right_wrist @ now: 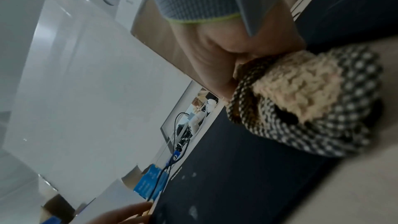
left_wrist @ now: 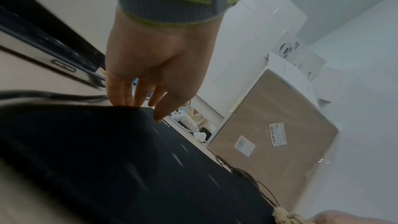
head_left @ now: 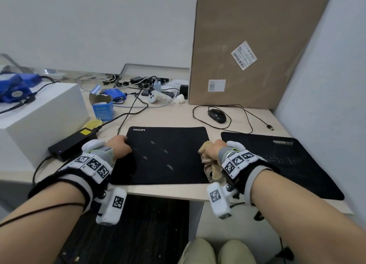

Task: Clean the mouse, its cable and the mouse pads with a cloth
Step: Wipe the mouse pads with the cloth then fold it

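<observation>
A black Lenovo mouse pad (head_left: 168, 156) lies in front of me, and a second black mouse pad (head_left: 287, 164) lies to its right. My left hand (head_left: 118, 146) rests at the first pad's left edge; in the left wrist view its fingers (left_wrist: 120, 91) are straight, and the thumb lies on the pad (left_wrist: 107, 159). At that pad's right edge my right hand (head_left: 214, 150) grips a bunched beige and checkered cloth (head_left: 210, 164), seen close in the right wrist view as the cloth (right_wrist: 301, 94) lying on the pad (right_wrist: 226, 168). The black mouse (head_left: 216, 115) lies behind the pads with its cable (head_left: 247, 113) looped around it.
A tall cardboard box (head_left: 253, 51) leans at the back right. A white box (head_left: 39, 115) stands at the left with a black power adapter (head_left: 73, 144) beside it. A blue carton (head_left: 103, 109), a white controller (head_left: 156, 97) and several cables crowd the back.
</observation>
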`<state>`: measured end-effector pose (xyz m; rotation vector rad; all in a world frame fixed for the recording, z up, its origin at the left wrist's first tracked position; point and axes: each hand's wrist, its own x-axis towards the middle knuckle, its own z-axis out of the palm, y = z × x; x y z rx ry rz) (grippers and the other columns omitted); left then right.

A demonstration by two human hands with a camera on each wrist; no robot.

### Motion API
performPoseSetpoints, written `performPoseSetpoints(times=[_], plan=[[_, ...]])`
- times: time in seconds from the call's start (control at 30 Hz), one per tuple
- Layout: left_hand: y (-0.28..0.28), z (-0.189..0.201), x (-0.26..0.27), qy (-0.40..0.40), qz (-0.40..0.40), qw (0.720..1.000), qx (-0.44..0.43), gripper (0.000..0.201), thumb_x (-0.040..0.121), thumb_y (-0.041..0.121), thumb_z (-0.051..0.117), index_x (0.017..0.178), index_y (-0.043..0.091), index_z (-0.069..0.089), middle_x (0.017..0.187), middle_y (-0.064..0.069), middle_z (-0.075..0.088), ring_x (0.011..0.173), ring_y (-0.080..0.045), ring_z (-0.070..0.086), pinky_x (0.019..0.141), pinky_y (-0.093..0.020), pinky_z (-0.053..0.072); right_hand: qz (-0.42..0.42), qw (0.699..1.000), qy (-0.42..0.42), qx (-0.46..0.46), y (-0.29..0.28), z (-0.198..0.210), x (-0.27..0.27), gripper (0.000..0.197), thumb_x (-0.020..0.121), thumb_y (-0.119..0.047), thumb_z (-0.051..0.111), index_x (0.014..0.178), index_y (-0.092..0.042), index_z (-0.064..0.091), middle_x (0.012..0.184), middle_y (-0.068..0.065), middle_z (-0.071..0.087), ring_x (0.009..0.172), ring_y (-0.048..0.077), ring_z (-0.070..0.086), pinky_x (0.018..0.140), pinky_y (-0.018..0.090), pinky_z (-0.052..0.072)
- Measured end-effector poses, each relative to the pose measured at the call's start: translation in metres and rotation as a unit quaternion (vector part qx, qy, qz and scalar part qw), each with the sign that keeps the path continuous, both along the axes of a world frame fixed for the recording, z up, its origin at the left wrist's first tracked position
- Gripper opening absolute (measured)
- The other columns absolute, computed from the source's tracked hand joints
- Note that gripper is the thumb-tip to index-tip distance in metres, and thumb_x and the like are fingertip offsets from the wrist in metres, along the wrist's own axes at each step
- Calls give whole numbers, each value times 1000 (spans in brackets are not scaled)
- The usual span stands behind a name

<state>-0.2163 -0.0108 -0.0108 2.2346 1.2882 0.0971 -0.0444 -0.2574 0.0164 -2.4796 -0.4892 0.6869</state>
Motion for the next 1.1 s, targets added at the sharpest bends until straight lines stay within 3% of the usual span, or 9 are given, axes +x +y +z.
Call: performPoseSetpoints(times=[0.13,0.3,0.4,0.47,0.6,0.73,0.87,0.97,1.1], plan=[[-3,-1,3,-15,-6,1000,-12,56,84,10,62,138,9,47,141,-12,50,129,-27,49,109,-32,37,31,999,-22,-17,0,7,-1,43,91,-10,56,132,1,48,136,17,51,125,30,51,48,14,31],[-7,2,9,-21,-28,999,-7,59,86,13,60,142,11,42,146,-10,45,133,-26,44,112,-31,33,37,998,-15,-39,-9,10,3,45,90,-11,57,132,1,48,137,18,51,126,31,50,52,16,33],[-9,2,12,-27,-42,999,-16,58,86,14,61,142,11,43,146,-10,45,133,-25,44,112,-31,32,31,999,-15,-33,-14,13,4,42,91,-9,54,131,2,49,136,19,51,126,31,50,73,26,45],[-10,1,11,-20,-50,998,-19,57,86,13,61,141,11,44,145,-9,46,133,-25,44,112,-31,32,36,996,-60,-54,-19,14,3,39,92,-10,52,129,4,51,133,20,54,124,32,52,90,30,45],[-5,-1,4,-3,-72,997,-20,58,87,7,59,142,17,44,145,-9,45,133,-25,44,112,-32,33,69,970,-220,-82,-20,6,1,42,93,-9,46,133,2,42,129,23,54,117,36,54,92,35,44],[-1,2,-2,48,-119,992,4,63,89,2,54,145,25,37,147,-9,41,133,-24,43,107,-30,35,228,953,-191,-63,-3,-17,-15,69,97,-13,40,153,-17,0,159,9,14,145,31,19,115,37,25],[-1,6,-7,103,-167,980,42,63,90,10,56,146,27,33,150,-3,38,136,-21,40,109,-28,33,301,907,-270,-115,6,-38,-25,69,97,-40,40,152,-30,-1,161,-3,-2,149,25,0,119,47,14],[2,10,-8,121,-185,974,52,64,90,16,58,147,29,33,151,-2,36,138,-21,37,112,-30,30,417,858,-277,-110,2,-40,-29,59,101,-37,32,152,-30,3,161,-11,-2,149,18,-4,120,48,7],[4,15,-4,144,-202,967,63,68,88,18,63,148,28,32,151,-1,36,139,-21,36,111,-29,29,495,829,-226,-125,-4,-36,-38,56,103,-36,24,151,-29,-2,160,-12,-10,147,13,-12,119,41,-3]])
